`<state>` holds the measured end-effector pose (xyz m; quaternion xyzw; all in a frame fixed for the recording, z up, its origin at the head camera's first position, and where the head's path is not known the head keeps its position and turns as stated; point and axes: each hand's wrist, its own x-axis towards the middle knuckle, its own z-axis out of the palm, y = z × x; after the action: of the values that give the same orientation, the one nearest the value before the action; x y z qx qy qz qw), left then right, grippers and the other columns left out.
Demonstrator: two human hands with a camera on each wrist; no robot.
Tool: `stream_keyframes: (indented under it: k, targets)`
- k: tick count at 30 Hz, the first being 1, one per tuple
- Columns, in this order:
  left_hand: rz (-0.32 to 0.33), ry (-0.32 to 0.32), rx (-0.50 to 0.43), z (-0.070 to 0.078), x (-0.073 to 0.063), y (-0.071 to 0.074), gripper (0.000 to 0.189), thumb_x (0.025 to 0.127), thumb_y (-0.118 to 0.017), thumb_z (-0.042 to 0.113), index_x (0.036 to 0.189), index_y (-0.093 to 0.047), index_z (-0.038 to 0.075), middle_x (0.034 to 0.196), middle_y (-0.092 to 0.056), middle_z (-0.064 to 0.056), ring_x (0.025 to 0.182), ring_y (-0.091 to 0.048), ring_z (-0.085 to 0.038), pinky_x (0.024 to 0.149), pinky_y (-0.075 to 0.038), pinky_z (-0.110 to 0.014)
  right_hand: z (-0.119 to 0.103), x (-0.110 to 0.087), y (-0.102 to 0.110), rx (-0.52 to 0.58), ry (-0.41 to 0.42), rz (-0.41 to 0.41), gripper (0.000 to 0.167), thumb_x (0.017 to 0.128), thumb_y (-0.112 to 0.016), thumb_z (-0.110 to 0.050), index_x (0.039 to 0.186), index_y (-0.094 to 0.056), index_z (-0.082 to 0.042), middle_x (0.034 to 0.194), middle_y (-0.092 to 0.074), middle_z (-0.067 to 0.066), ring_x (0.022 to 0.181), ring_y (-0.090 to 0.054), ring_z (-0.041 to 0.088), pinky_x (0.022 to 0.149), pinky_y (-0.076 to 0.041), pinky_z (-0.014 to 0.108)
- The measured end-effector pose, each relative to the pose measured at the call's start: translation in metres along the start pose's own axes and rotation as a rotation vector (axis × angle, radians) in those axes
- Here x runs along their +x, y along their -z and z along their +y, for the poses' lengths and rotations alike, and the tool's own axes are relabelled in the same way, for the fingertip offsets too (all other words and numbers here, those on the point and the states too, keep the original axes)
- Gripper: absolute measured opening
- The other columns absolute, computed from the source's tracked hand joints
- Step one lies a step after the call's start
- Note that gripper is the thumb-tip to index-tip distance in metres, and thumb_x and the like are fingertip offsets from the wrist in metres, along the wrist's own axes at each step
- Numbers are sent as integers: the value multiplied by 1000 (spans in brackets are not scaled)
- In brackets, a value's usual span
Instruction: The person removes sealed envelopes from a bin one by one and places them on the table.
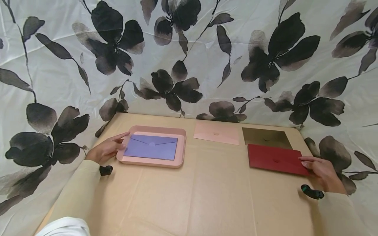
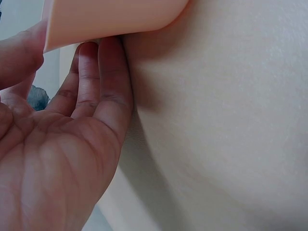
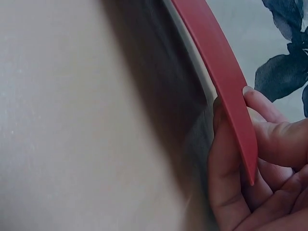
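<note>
Here we see the left hand [image 1: 107,149] gripping the left end of the pink tray [image 1: 181,146], several fingers pressed close together at its underside. Inside the tray we find a lavender envelope [image 1: 151,148] lying flat. Across the table [image 1: 218,196], the right hand [image 1: 323,170] pinches the right end of the red envelope [image 1: 274,159] between thumb and fingers. Just beyond it we see a dark gold envelope [image 1: 267,137], with a pale pink envelope [image 1: 216,132] beside that.

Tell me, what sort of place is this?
Perhaps an indoor tabletop workspace, though the wider room is out of view. Signs: a tan, round-cornered table, a creased white backdrop printed with dark flowers, and a flat red rectangular envelope.
</note>
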<state>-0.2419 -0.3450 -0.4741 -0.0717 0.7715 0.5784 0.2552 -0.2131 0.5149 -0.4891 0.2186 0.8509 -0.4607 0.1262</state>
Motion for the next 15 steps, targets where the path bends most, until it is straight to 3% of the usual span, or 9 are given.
stream_keyframes:
  k: [4,6,8,9,12,15]
  targets:
    - [-3,-2,-4,-1,1,1,82,103,-52,1,168,-9,28,172,14,-27,160,-5,-45,128,-18,-58,1,1,1,12,-17,-12,26,105,-57,-37,119,-75,-50,169,-20,29,148,-27,49,68,-49,12]
    - [-6,-3,-7,-2,1,1,82,103,-52,1,168,-9,27,173,13,-26,160,-6,-44,128,-18,-57,1,1,1,3,-12,-14,25,104,-58,-40,120,-74,-50,168,-21,30,147,-29,48,69,-49,12]
    - [-9,-4,-8,-2,1,1,82,103,-51,1,168,-8,27,173,13,-26,160,-7,-44,128,-19,-57,1,1,0,1,-3,-18,23,103,-60,-43,121,-73,-52,167,-25,30,139,-40,42,70,-50,12]
    - [-11,-3,-6,-2,1,1,82,103,-51,2,168,-8,28,173,13,-26,160,-7,-44,128,-19,-57,2,1,0,8,6,-20,23,102,-62,-43,120,-73,-52,163,-39,24,132,-49,33,71,-51,12]
    - [-13,-3,-4,-2,1,1,82,103,-51,2,168,-8,28,173,12,-26,160,-9,-43,128,-22,-56,2,1,0,63,25,-43,22,103,-63,-38,114,-74,-54,126,-73,-7,103,-60,2,72,-53,12]
    - [-10,-4,13,-2,1,1,82,103,-52,4,168,-8,29,173,11,-27,159,-11,-42,125,-33,-47,3,3,-1,118,39,-57,26,103,-64,-31,106,-75,-54,88,-64,-37,81,-55,-15,71,-55,13]
